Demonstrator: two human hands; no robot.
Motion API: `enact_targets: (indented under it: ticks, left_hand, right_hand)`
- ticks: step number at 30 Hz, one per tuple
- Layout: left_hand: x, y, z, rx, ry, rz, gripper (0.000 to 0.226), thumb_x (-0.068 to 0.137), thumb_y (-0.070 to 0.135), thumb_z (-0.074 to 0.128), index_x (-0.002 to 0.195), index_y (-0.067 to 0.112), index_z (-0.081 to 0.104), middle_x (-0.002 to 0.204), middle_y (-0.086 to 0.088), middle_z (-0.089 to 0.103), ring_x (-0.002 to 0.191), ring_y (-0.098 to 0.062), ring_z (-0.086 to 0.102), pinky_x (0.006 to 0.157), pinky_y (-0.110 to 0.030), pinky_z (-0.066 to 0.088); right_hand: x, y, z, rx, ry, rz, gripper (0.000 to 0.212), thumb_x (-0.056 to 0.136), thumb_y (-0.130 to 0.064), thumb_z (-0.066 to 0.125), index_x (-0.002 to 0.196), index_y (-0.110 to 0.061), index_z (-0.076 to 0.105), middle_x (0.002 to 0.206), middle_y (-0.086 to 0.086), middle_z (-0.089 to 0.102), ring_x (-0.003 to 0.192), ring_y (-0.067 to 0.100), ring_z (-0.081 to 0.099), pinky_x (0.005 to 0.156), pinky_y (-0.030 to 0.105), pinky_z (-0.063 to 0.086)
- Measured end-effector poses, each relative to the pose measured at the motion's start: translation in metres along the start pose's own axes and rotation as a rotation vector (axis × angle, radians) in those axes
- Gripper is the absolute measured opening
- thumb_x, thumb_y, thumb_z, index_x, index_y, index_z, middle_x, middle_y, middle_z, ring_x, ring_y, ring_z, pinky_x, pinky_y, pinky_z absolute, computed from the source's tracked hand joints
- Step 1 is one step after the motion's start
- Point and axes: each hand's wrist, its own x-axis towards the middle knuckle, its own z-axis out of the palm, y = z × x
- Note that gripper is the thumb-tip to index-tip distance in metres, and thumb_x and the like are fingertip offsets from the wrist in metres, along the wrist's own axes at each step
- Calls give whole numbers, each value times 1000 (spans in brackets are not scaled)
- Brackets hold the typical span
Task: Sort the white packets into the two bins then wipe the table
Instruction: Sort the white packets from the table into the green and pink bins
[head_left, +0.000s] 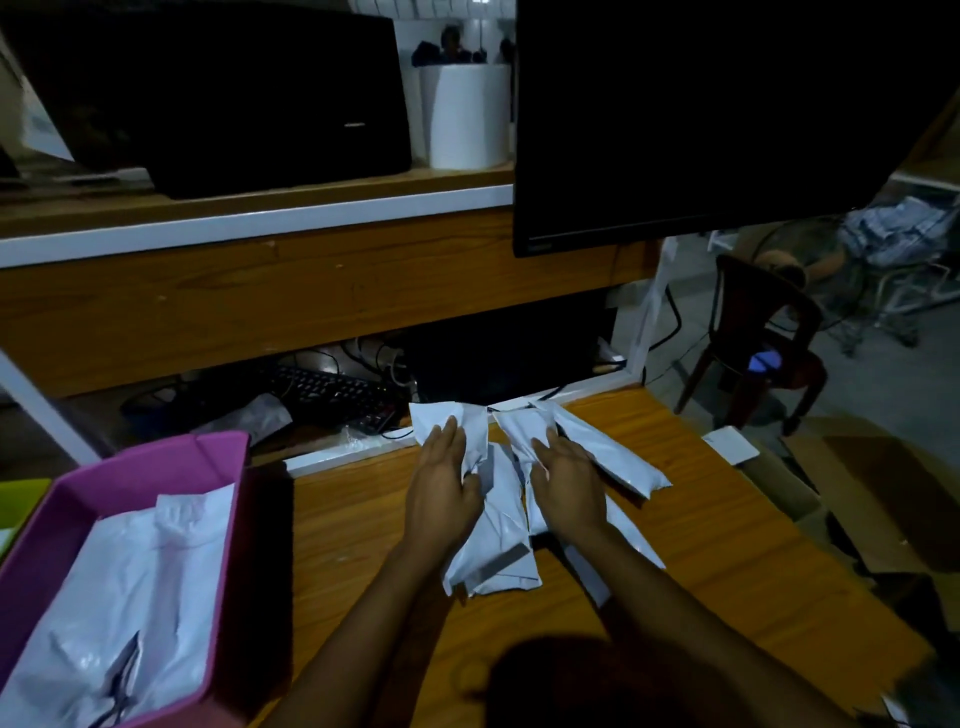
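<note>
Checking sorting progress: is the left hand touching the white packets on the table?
Touching. The head view shows the left hand lying flat on the white packets.

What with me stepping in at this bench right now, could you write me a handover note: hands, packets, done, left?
Left hand: open, flat on the white packets piled mid-table.
Right hand: open, flat on the same pile.
Done: Pink bin at left already holds several packets. The green bin barely shows at the frame's left edge, and its contents are unseen.
Left: sort the pile into the bins, then wipe the table.
</note>
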Motion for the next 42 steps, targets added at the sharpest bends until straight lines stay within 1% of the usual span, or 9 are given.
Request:
enact_targets:
  ticks: [7, 14, 17, 18, 22, 27, 31, 36, 42]
  left_hand:
    - [-30, -22, -61, -67, 62, 68, 62, 91, 15, 52, 149, 12, 32, 159, 1, 21, 148, -15, 11, 120, -38, 18]
    - [-96, -49, -135, -146, 158, 98, 61, 88, 16, 52, 147, 14, 38, 157, 4, 25, 147, -11, 14, 117, -29, 15]
    - [-130, -58, -163, -152, 203, 77, 61, 85, 19, 49, 146, 15, 40, 157, 5, 27, 147, -11, 17, 117, -30, 18]
    - [-141, -64, -172, -142, 211, 69, 61, 85, 19, 49, 146, 15, 40, 156, 5, 27, 147, -11, 17, 118, -31, 19]
    - [-201, -78, -212, -88, 306, -4, 61, 83, 18, 48, 144, 13, 43, 155, 3, 30, 146, -14, 20, 118, -37, 24]
    - [-236, -89, -240, -80, 315, -31, 60, 83, 16, 48, 143, 10, 44, 155, -1, 31, 147, -18, 21, 118, -37, 23]
    - [-275, -110, -273, 18, 315, -17, 60, 83, 17, 50, 143, 10, 45, 154, 0, 30, 146, -20, 22, 116, -25, 16]
    - [-275, -141, -307, 45, 372, -58, 59, 82, 16, 51, 141, 9, 47, 153, -6, 34, 144, -22, 25, 116, -36, 23]
    - [-213, -180, -320, 67, 267, -134, 62, 83, 23, 49, 143, 11, 44, 155, -7, 32, 145, -25, 24, 116, -40, 25]
  right_hand:
    - [-52, -83, -12, 221, 213, 77, 47, 89, -33, 48, 128, -12, 62, 143, 8, 50, 133, 27, 45, 101, 28, 36]
    - [-129, -160, -8, 350, 355, 102, 37, 90, -22, 61, 125, -13, 64, 140, 4, 54, 128, 17, 47, 103, 23, 37]
    - [-158, -192, -6, 382, 343, 68, 36, 89, -13, 66, 126, -14, 64, 140, 1, 53, 128, 8, 42, 100, 0, 24]
    - [-167, -204, -6, 392, 336, 45, 37, 89, -13, 65, 126, -15, 63, 141, 0, 52, 128, 8, 42, 99, 0, 25]
    - [-211, -251, -4, 439, 291, -72, 37, 90, -21, 61, 127, -17, 62, 143, -3, 51, 132, 13, 44, 101, 25, 40]
    - [-230, -284, -4, 510, 271, -135, 40, 90, -24, 57, 129, -16, 61, 143, -1, 50, 132, 19, 45, 101, 30, 44]
    - [-257, -322, 0, 555, 260, -170, 40, 90, -22, 59, 129, -15, 60, 142, 2, 52, 132, 18, 45, 99, 27, 44]
    - [-251, -358, 7, 550, 234, -193, 39, 90, -17, 63, 129, -14, 60, 142, 4, 52, 131, 18, 45, 97, 22, 38]
    - [-192, -397, 27, 454, 158, -216, 39, 92, -22, 61, 131, -16, 59, 146, 2, 48, 132, 19, 44, 98, 23, 37]
